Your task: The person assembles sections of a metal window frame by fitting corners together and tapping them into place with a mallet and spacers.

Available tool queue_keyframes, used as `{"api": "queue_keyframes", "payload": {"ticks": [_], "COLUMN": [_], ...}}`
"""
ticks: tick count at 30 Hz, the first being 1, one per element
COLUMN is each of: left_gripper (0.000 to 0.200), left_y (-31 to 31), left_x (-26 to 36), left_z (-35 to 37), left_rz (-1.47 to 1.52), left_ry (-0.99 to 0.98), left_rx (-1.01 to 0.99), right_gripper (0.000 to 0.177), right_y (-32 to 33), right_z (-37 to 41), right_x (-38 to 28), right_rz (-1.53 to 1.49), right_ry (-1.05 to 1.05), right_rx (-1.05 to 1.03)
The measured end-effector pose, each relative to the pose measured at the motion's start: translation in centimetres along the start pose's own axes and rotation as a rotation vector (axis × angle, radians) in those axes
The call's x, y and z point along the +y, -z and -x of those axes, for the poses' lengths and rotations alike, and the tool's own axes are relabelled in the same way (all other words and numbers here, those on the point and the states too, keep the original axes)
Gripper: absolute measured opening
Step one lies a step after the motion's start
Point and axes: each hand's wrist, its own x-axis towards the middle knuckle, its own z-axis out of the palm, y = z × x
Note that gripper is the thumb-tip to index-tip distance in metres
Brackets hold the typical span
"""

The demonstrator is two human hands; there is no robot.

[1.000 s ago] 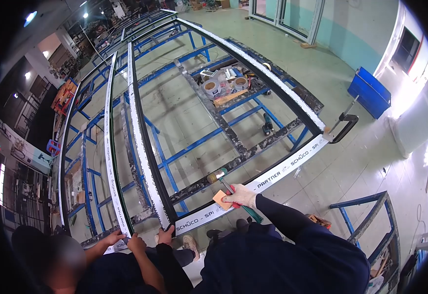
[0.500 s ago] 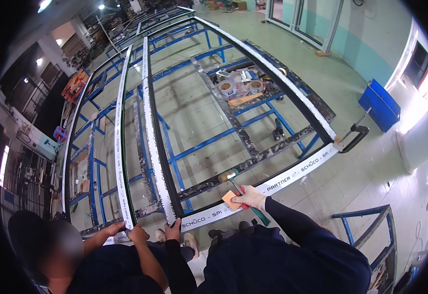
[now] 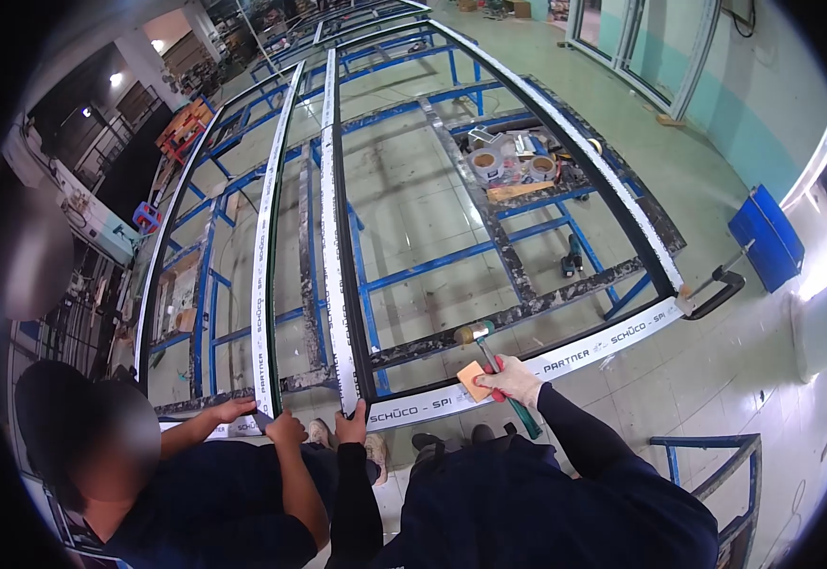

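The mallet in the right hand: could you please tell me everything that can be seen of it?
The mallet has a short barrel-shaped head, one end pale, the other dark, on a slim green handle. The right hand grips the handle at mid-length; the head points away from the person, just beyond the frame's white-taped bar. A small orange block lies beside the hand.

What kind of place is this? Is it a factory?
Probably a workshop that builds window or door frames. Long taped frame profiles printed SCHÜCO lie on blue steel racks, and the right hand holds a mallet. Tape rolls sit farther back.
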Motion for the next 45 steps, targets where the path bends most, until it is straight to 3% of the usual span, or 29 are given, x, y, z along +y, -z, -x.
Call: {"api": "queue_keyframes", "payload": {"ticks": [5,7,8,10,11,12,13,15,22,25,29,32,33,35,36,37,38,39,40,43,45], "left_gripper": [0.076,0.075,0.075,0.072,0.067,0.068,0.072,0.086,0.073,0.067,0.065,0.058,0.053,0.053,0.058,0.061,0.066,0.076,0.078,0.058,0.054], "left_y": [-0.3,2.2,2.0,0.9,2.4,1.4,2.0,2.0,-1.1,0.3,0.7,-0.3,0.2,1.6,1.7,2.8,2.5,1.8,2.0,0.8,3.8], "left_x": [-1.8,3.4,2.6,-1.4,1.3,-1.3,-0.1,-0.7,-4.7,-0.7,0.7,-1.3,0.0,3.7,4.7,6.8,7.2,7.7,9.2,7.6,7.3], "left_z": [-1.6,1.7,1.0,-2.1,0.0,-1.5,-0.1,-0.4,-2.8,0.1,1.1,0.2,2.3,5.7,7.3,9.5,10.6,11.7,12.3,10.9,8.4], "left_rz": [0.164,0.066,0.035,0.147,0.287,0.358,0.302,0.32,0.182,0.228,0.031,-0.168,-0.293,-0.086,0.131,0.136,0.166,0.352,0.356,0.733,0.693], "left_ry": [-0.018,-0.004,-0.047,-0.061,-0.059,-0.088,-0.022,0.006,-0.025,0.008,-0.014,-0.079,-0.353,-0.459,-0.484,-0.51,-0.414,-0.354,-0.349,-0.274,-0.301], "left_rx": [-0.088,-0.11,-0.108,-0.241,-0.397,-0.415,-0.305,-0.341,-0.173,-0.143,-0.073,0.09,0.385,0.259,-0.009,-0.273,-0.627,-0.815,-0.889,-0.797,-0.818], "right_gripper": [0.037,0.036,0.035,0.033,0.031,0.028,0.027,0.028,0.029,0.029,0.026,0.029,0.029,0.029,0.029,0.028,0.028,0.028,0.027,0.025,0.027], "right_y": [0.2,0.1,-0.1,-0.2,-0.2,-0.3,-0.2,-0.2,-0.6,-0.6,-1.3,-2.0,-2.5,-3.9,-4.7,-5.9,-7.2,-8.6,-10.1,-15.1,-18.1], "right_z": [-0.5,-0.2,-0.1,-1.0,-1.2,-0.8,-1.3,-1.6,-1.7,-2.1,-1.3,-0.7,-0.1,1.6,2.7,3.4,3.7,3.8,3.9,3.7,3.5], "right_x": [0.6,-0.2,-0.2,0.7,1.2,0.7,1.3,1.7,1.0,1.8,0.5,0.5,0.1,-1.0,-1.5,-2.2,-2.4,-2.7,-3.2,-5.2,-6.2], "right_rz": [0.032,0.072,0.099,0.092,0.102,0.07,0.061,0.022,0.061,0.069,0.081,0.057,0.094,0.066,0.053,0.088,0.076,0.079,0.079,0.123,0.195], "right_ry": [0.017,0.042,0.037,0.053,0.099,0.074,0.047,0.05,0.021,0.058,-0.006,-0.002,-0.013,-0.004,-0.008,-0.009,0.001,-0.005,-0.012,-0.02,-0.016], "right_rx": [-0.011,0.029,0.031,0.019,0.027,-0.002,-0.012,-0.024,0.006,0.009,0.024,0.051,0.076,0.06,0.055,0.051,0.031,0.006,-0.016,-0.072,-0.101]}}
